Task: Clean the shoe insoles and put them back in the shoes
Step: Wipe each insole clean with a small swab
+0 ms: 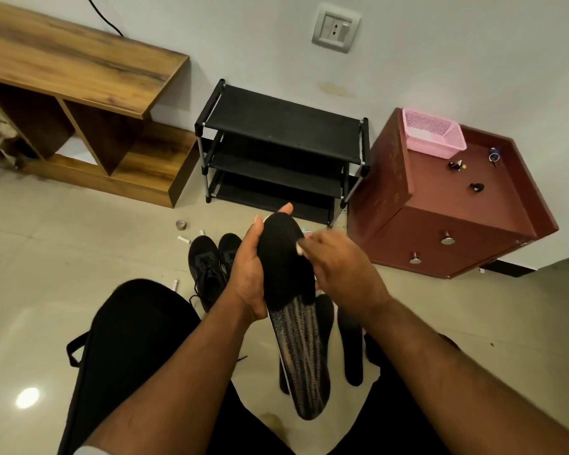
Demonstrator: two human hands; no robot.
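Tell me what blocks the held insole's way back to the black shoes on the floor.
Nothing visible does. The left hand grips the insole and the right hand touches it; the black shoes stand just left of it, openings uncovered.

Black rack [281, 126], maroon cabinet [440, 231] — pink basket [432, 134], wooden shelf [79, 67]

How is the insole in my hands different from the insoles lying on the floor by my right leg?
The held insole is up off the floor, gripped by the left hand, with the right hand touching it; the floor insoles lie flat and untouched. The held insole shows a grey striped patterned lower part; the floor insoles look plain black. Both are long, dark and foot-shaped.
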